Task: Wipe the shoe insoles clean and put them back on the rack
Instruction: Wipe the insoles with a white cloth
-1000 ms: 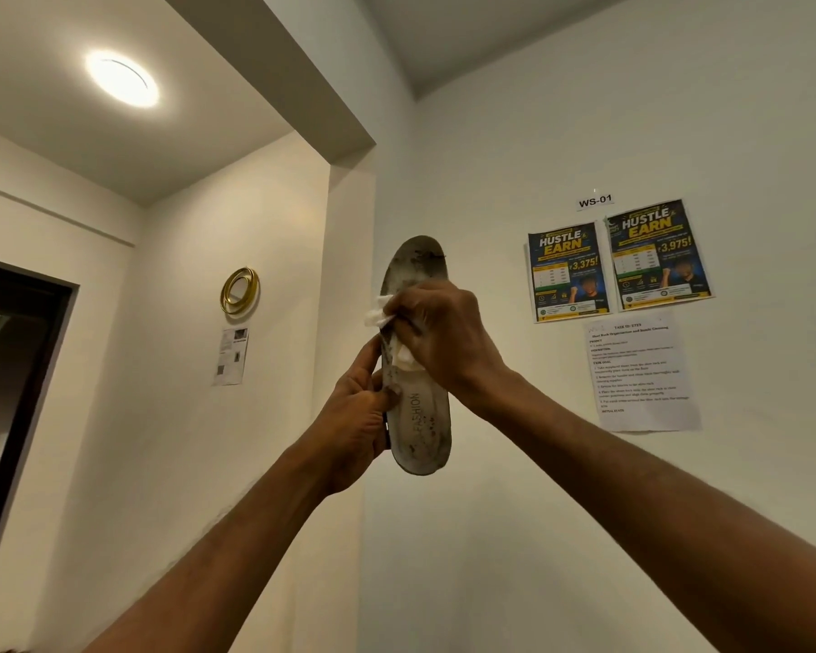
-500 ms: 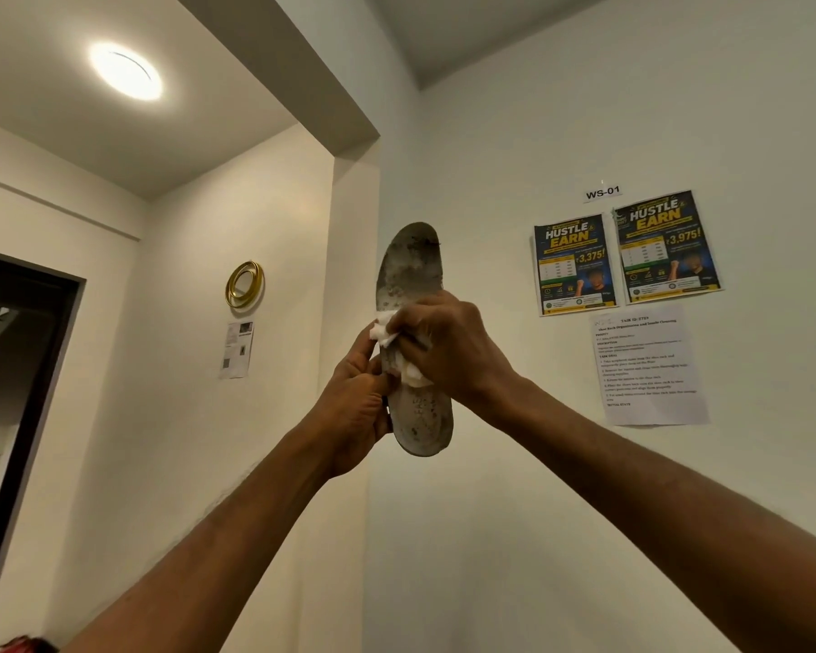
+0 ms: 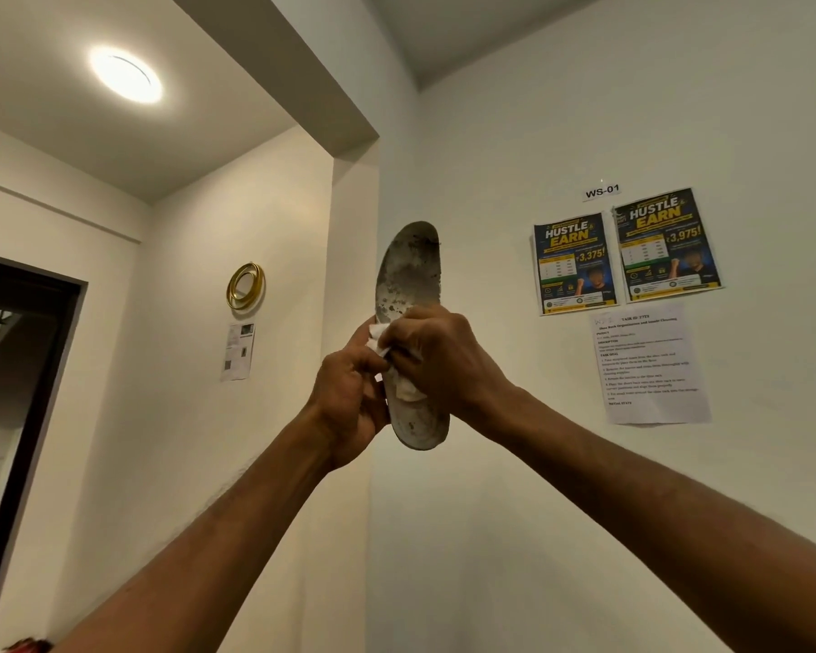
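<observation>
A worn grey insole (image 3: pixel 411 271), speckled with dark marks, stands upright in the air before a wall corner. My left hand (image 3: pixel 349 393) grips its left edge near the lower half. My right hand (image 3: pixel 439 360) holds a crumpled white wipe (image 3: pixel 380 339) and presses it against the insole's middle. The insole's heel end (image 3: pixel 420 428) shows below both hands. No rack is in view.
Two dark posters (image 3: pixel 625 254) and a printed sheet (image 3: pixel 648 365) hang on the right wall. A gold ring ornament (image 3: pixel 246 285) and a small paper (image 3: pixel 239 351) sit on the left wall. A dark doorway (image 3: pixel 15 379) is at the left.
My right hand with the wipe has slid down the insole from its upper part to its middle, baring more of the toe end. My left hand keeps its grip.
</observation>
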### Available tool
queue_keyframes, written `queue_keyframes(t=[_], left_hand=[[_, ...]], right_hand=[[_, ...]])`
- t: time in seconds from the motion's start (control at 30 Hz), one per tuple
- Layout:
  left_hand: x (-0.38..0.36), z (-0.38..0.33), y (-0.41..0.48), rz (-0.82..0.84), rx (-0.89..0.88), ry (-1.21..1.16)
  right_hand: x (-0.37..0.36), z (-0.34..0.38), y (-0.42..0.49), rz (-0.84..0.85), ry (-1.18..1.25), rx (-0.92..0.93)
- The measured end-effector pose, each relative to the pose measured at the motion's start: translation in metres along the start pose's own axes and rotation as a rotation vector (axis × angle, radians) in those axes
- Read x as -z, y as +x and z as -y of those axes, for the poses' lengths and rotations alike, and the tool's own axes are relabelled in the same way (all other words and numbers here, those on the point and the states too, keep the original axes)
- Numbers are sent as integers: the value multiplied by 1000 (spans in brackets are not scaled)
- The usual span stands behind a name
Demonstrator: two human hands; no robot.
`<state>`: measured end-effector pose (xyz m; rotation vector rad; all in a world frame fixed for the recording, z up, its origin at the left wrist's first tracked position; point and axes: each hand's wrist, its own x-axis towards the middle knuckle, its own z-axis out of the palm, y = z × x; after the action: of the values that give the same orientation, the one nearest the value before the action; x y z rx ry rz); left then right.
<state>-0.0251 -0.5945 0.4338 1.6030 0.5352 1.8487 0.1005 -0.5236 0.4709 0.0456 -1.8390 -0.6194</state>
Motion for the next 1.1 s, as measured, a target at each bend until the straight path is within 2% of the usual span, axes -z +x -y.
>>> queue_keyframes(t=[0.07,0.13,0.2,0.3,0.4,0.47,0.57,0.7,0.83,0.93,0.97,1.07,1.1], left_hand=[[3,0,0,-3,-3,-112],[4,1,2,-43,-8,-156],[3,1,5,-109,-6,-82],[4,1,6,-176,-24,23],[8,2,10,-210,-64,97],[8,1,11,-228,-57,98],[10,-1,11,-264,-43,62],[14,-3,12,-312,-35,21],[15,-4,12,-362,-49,43],[14,-5,11,-386,-41,2],[13,-5,11,-391,-48,17],[10,-5,11,-406,-77,53],[11,-5,11,-409,-76,34]], right_hand=[[-2,4,-2,50,11,44],[-2,3,-2,-17,65,-11],[-4,4,-3,-54,93,-49],[-8,13,-7,71,80,61],[-6,11,-7,50,90,68],[-8,14,-12,62,81,74],[-12,19,-21,169,91,132],[-8,8,-25,102,68,41],[-11,14,-33,237,67,96],[-7,8,-30,118,52,8],[-7,9,-31,124,50,3],[-10,17,-37,250,56,71],[-9,16,-37,243,65,57]])
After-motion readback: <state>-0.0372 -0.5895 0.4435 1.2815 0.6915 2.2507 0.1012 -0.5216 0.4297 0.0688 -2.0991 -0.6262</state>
